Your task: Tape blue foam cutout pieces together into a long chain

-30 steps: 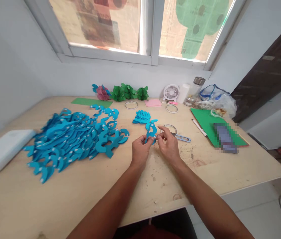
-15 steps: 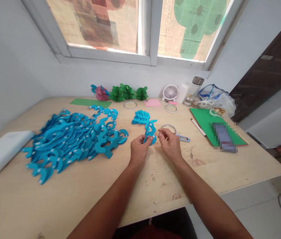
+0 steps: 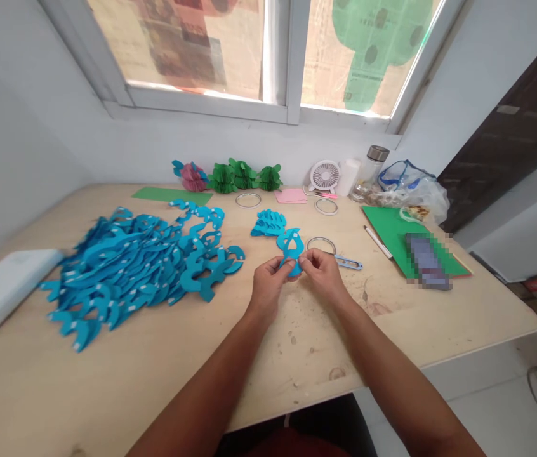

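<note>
Bare hands [image 3: 268,285], dark lap clothing [image 3: 332,424]

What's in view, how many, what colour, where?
Table: one, pale, centre
Heaped cutouts: many, blue, left
Flat case: one, white, left
Folded bundle: one, blue, centre
Decorations: four, mostly green, back
Strip: one, green, back
Small sheets: uncounted, pink, back
Rings: three, silvery, back and centre
Fan: one, white, back
Bottle: one, clear, back right
Container: one, white, beside bottle
Plastic bags: uncounted, clear, back right
Tool: one, pale blue, right
Pen: one, white, right
Large sheet: one, green, right
Blurred object: one, bluish, right
Window: one, white, back
Held piece: one, blue, centre
Left hand: one, bare, centre
Right hand: one, bare, centre
</note>
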Available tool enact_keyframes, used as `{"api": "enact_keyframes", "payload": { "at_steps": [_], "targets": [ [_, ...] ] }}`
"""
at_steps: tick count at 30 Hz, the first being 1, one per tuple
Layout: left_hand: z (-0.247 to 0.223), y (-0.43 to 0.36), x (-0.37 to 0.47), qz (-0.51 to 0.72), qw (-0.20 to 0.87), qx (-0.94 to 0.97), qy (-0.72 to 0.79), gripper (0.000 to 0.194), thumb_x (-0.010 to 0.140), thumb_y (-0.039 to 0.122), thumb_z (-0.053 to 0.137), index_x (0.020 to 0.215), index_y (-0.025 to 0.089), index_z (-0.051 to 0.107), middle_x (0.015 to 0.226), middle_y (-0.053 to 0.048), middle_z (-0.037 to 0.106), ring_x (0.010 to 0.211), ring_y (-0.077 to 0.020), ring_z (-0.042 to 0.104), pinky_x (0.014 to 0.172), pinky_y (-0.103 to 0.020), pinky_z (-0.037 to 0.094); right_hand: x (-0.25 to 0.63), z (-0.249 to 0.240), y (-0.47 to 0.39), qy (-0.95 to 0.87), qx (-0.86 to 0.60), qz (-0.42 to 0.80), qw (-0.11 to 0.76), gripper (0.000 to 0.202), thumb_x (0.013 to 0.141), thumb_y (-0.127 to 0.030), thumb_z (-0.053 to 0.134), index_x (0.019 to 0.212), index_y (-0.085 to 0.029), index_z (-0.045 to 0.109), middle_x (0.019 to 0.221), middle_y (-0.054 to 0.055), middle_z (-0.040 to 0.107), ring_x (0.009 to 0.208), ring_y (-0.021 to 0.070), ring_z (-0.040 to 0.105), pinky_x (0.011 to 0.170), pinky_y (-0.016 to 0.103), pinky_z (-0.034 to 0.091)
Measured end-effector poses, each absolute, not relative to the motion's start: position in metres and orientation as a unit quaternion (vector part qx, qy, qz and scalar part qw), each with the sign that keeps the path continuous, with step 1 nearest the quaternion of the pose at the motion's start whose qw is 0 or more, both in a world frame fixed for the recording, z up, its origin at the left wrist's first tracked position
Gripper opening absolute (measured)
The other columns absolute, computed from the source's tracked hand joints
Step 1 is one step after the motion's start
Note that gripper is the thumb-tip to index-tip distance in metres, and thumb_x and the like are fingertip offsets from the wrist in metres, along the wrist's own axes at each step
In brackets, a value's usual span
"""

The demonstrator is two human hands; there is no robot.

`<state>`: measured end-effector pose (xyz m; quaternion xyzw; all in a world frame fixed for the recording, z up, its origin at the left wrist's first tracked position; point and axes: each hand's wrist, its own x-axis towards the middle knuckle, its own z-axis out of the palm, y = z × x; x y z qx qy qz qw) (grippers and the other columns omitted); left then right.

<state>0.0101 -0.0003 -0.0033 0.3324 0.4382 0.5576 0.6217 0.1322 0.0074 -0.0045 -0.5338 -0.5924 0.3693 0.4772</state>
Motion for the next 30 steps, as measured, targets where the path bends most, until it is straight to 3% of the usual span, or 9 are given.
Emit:
{"api": "enact_keyframes", "payload": {
  "at_steps": [9, 16, 23, 26, 30],
  "targets": [
    [0.0058, -0.0020, 0.0072, 0.569, 0.660, 0.278, 0.404, 0.044, 0.062, 0.053, 0.065, 0.080, 0.013, 0.065, 0.081, -0.009, 0.065, 0.075, -0.0191, 0.060, 0.056, -0.028, 0.049, 0.1359, -0.0050, 0.0102, -0.595, -0.545, 0.352, 0.475, 0.016, 0.073, -0.030, 0.051, 0.064, -0.017, 0.056, 0.058, -0.003, 0.052, 0.053, 0.0098, 0.045, 0.054, 0.022, 0.037],
    [0.0005, -0.0008, 0.0075, 0.552, 0.630, 0.318, 0.445, 0.034, 0.052, 0.036, 0.075, 0.076, 0.013, 0.066, 0.072, -0.005, 0.064, 0.064, -0.0134, 0.057, 0.058, -0.025, 0.048, 0.1335, -0.0040, 0.0080, -0.620, -0.523, 0.349, 0.469, 0.018, 0.075, -0.031, 0.050, 0.066, -0.017, 0.058, 0.060, -0.002, 0.055, 0.057, 0.0113, 0.048, 0.056, 0.023, 0.040],
    [-0.0031, 0.0000, 0.0055, 0.556, 0.615, 0.327, 0.454, 0.028, 0.052, 0.034, 0.074, 0.068, 0.013, 0.066, 0.065, -0.004, 0.063, 0.061, -0.0123, 0.055, 0.054, -0.023, 0.046, 0.1326, 0.0017, 0.0074, -0.603, -0.513, 0.389, 0.471, 0.029, 0.081, -0.039, 0.044, 0.070, -0.017, 0.059, 0.065, 0.001, 0.060, 0.060, 0.0126, 0.053, 0.056, 0.023, 0.042],
    [-0.0029, -0.0005, 0.0062, 0.529, 0.612, 0.368, 0.458, 0.025, 0.054, 0.034, 0.073, 0.066, 0.013, 0.066, 0.062, -0.003, 0.062, 0.057, -0.0113, 0.053, 0.051, -0.022, 0.044, 0.1338, 0.0037, 0.0070, -0.585, -0.511, 0.397, 0.489, 0.024, 0.078, -0.040, 0.050, 0.075, -0.018, 0.059, 0.066, 0.001, 0.060, 0.058, 0.0125, 0.052, 0.055, 0.023, 0.041],
    [-0.0016, -0.0031, 0.0081, 0.493, 0.605, 0.425, 0.459, 0.024, 0.055, 0.035, 0.072, 0.063, 0.014, 0.066, 0.052, -0.001, 0.058, 0.046, -0.0096, 0.048, 0.043, -0.020, 0.037, 0.1354, 0.0019, 0.0077, -0.574, -0.506, 0.411, 0.495, 0.024, 0.074, -0.041, 0.056, 0.064, -0.018, 0.055, 0.056, -0.002, 0.054, 0.051, 0.0115, 0.048, 0.049, 0.023, 0.039]
  ]
}}
